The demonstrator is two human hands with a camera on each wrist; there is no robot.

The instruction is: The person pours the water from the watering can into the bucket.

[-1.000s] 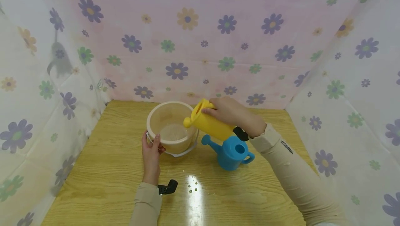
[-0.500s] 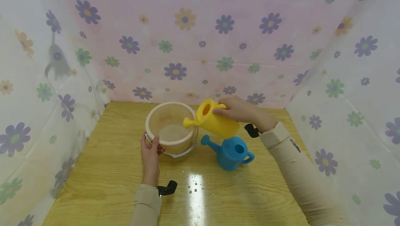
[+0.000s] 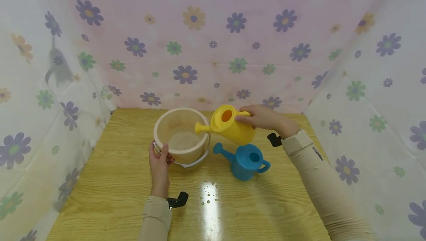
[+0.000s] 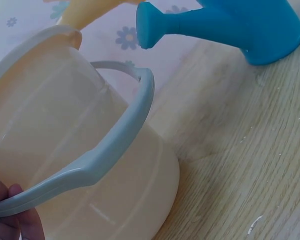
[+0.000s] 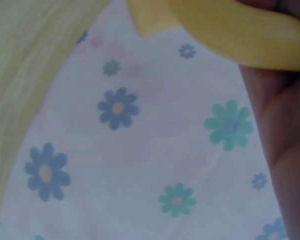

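Note:
In the head view a cream bucket [image 3: 181, 152] with a pale handle [image 4: 125, 130] stands toward the back of the table. My left hand [image 3: 159, 168] holds it at its near left side, and in the left wrist view the fingers [image 4: 32, 225] curl round the handle. A yellow watering can [image 3: 236, 131] hangs in the air in my right hand [image 3: 266, 118], which grips its handle. Its spout points left, with the tip over the bucket's right rim. Below it a blue watering can [image 3: 244, 167] stands upright on the table, touched by neither hand.
Several water drops [image 3: 208, 195] lie on the wooden table [image 3: 110, 181] in front of the bucket. A flower-patterned sheet [image 3: 213, 33] rises behind the table and on both sides. Black wrist mounts [image 3: 178, 200] sit at both cuffs.
My right hand has drawn the yellow watering can slightly right and turned it more upright, so its top opening shows more. The left hand keeps its hold on the bucket. More drops show on the table.

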